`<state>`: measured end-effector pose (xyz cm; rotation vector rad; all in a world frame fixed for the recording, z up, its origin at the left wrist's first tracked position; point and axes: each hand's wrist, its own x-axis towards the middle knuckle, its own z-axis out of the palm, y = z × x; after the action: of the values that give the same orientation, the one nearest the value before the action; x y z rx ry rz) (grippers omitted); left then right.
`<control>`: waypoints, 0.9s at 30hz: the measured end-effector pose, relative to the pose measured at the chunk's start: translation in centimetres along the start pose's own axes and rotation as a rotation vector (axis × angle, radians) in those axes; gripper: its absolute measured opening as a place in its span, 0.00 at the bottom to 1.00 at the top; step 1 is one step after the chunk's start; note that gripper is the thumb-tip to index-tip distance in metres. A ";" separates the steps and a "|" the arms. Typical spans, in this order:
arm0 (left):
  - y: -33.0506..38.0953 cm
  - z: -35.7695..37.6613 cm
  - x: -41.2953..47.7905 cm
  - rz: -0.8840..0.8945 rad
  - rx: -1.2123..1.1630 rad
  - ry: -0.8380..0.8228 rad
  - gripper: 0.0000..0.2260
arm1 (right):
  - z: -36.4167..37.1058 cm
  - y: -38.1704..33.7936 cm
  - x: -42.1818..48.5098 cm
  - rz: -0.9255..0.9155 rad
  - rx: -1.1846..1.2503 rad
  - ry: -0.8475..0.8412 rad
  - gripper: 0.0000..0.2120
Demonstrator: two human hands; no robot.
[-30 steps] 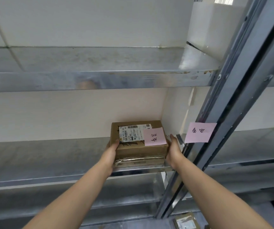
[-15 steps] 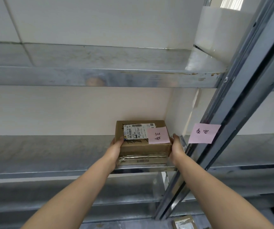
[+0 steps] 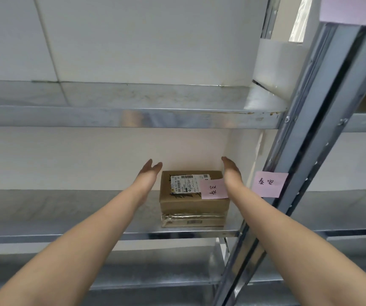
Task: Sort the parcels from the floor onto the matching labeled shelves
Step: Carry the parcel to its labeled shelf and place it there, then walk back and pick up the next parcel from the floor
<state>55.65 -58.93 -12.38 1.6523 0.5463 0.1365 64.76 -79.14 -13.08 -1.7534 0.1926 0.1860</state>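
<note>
Our 2 forearms reach in and the cardboard parcel (image 3: 194,200) sits on the metal shelf (image 3: 67,217), just beside the upright post (image 3: 296,173) with its pink label (image 3: 269,184). Further in, our left hand (image 3: 148,173) and right hand (image 3: 231,171) hover flat and empty, flanking the parcel's far end.

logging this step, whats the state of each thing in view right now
cardboard parcel: resting flat on the shelf, sealed, shipping label up, held by nobody
pink note on the parcel: stuck at its top right corner
left hand: open, fingers straight, beside the parcel's left side
right hand: open, alongside the parcel's right edge
pink note on the upright post: stuck on
shelf: holds only this parcel in view
</note>
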 end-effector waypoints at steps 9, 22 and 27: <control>1.3 -4.8 -2.9 0.039 -0.047 0.131 0.26 | 6.3 -3.0 -2.2 -0.071 -0.004 -0.215 0.24; -1.6 -15.9 -9.8 0.017 -0.176 0.512 0.22 | 17.8 -3.6 -9.8 -0.261 0.070 -0.546 0.05; -3.1 -18.7 -12.4 0.016 -0.204 0.647 0.21 | 21.8 -3.2 -13.0 -0.271 0.060 -0.717 0.08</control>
<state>36.55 -47.10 -9.49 1.3948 0.9693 0.7312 52.45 -56.80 -11.09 -1.5335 -0.5500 0.5847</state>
